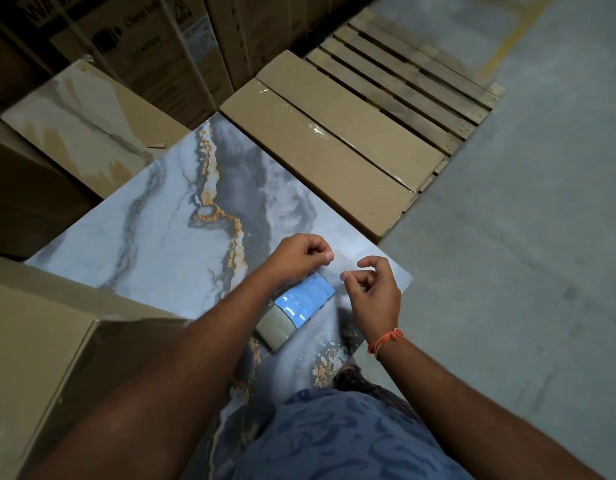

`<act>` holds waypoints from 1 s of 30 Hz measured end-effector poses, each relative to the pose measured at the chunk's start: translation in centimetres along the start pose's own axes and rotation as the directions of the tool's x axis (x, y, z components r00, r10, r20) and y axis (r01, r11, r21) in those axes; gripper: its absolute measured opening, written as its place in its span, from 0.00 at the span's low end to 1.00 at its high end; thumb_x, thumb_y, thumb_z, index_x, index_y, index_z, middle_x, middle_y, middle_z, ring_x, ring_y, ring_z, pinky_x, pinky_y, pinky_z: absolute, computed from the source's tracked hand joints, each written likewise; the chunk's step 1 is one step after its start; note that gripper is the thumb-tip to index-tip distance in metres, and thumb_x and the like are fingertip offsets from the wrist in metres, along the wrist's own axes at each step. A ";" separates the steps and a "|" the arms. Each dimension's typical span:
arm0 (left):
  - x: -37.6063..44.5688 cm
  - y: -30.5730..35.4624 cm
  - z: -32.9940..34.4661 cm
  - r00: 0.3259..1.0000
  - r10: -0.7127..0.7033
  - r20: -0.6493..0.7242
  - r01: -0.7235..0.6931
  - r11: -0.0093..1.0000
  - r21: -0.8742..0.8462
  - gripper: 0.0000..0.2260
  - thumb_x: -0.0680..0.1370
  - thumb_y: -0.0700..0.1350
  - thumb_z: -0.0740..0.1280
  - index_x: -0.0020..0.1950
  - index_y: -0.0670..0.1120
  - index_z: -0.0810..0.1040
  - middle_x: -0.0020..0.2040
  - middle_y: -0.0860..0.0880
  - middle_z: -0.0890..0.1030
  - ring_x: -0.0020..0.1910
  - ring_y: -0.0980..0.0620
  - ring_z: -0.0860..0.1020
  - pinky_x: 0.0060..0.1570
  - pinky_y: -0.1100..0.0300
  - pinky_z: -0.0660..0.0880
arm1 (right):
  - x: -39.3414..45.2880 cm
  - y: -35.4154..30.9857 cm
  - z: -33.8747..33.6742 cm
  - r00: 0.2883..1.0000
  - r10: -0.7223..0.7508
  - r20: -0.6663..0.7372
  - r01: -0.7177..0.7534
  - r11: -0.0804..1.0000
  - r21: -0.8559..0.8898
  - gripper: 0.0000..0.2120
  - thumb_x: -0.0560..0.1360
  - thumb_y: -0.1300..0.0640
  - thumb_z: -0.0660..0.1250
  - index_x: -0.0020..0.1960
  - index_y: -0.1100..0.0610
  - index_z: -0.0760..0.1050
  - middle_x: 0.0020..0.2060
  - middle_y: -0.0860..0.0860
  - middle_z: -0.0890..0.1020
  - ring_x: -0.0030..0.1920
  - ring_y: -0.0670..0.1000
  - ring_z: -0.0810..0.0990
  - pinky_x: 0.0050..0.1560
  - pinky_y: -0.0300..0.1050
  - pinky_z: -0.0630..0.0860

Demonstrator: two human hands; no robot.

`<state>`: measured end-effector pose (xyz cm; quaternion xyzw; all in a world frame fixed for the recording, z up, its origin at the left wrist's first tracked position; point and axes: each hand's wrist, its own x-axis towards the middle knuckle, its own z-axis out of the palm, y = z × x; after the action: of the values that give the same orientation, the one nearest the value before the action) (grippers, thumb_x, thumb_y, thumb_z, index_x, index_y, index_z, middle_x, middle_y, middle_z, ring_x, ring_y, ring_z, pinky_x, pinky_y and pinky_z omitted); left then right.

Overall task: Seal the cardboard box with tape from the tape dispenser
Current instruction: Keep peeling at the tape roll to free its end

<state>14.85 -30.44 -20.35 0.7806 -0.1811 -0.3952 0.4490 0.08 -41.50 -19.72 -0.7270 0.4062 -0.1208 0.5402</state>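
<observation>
On the near right corner of a marbled blue-grey slab [182, 216] veined with orange, both hands work just above the surface. Left hand [298, 254]: fingers curled inward, thumb and forefinger pinched together at the tip; whether they pinch clear tape cannot be told from this view. Right hand [372, 292]: fingers likewise curled, forefinger and thumb meeting at a pinch that faces the left hand across a small gap; an orange thread band [386, 341] circles its wrist. Between and just below the two hands lies the tape dispenser [292, 311], a blue glossy body with a pale greenish-grey end, resting flat on the slab and partly covered by the left wrist; neither hand grips it. Beyond the slab, at upper right, sits a long cardboard box [334, 147], its centre seam already covered by a glossy strip of clear tape [337, 136]. That box rests on a wooden pallet [414, 84] whose slats show behind it. More cartons [36, 341] flank the slab at left, one with an open flap; printed cartons stand at the top. Grey concrete floor [524, 237] fills the right side.
</observation>
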 end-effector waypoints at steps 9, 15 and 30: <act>-0.8 0.0 -0.1 0.999 -0.017 -0.038 0.010 0.985 -0.173 0.11 0.80 0.40 0.70 0.61 0.50 0.83 0.44 0.47 0.88 0.42 0.51 0.82 0.47 0.51 0.81 | 0.3 0.3 0.0 1.000 -0.022 0.005 0.022 1.000 0.000 0.05 0.74 0.59 0.74 0.47 0.52 0.79 0.36 0.47 0.83 0.39 0.45 0.83 0.43 0.38 0.80; -1.3 -0.1 -0.9 0.993 0.116 0.001 -0.116 0.993 -0.001 0.10 0.77 0.38 0.74 0.56 0.50 0.82 0.50 0.48 0.87 0.52 0.51 0.86 0.52 0.55 0.83 | 0.3 0.4 0.0 0.999 -0.033 -0.023 0.033 0.999 -0.023 0.05 0.74 0.58 0.74 0.46 0.53 0.78 0.36 0.47 0.83 0.39 0.44 0.82 0.42 0.37 0.80; -1.9 -0.6 -1.5 0.967 0.256 0.017 -0.256 0.954 0.159 0.14 0.74 0.36 0.76 0.57 0.50 0.84 0.50 0.52 0.87 0.51 0.56 0.85 0.53 0.67 0.78 | 0.4 0.4 0.0 0.999 -0.033 -0.015 0.033 0.999 -0.040 0.03 0.74 0.58 0.74 0.48 0.53 0.82 0.36 0.46 0.83 0.39 0.47 0.83 0.45 0.45 0.82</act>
<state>14.77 -28.10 -19.53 0.7847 -0.3108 -0.3166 0.4328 0.21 -41.82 -20.18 -0.7433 0.4008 -0.1273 0.5203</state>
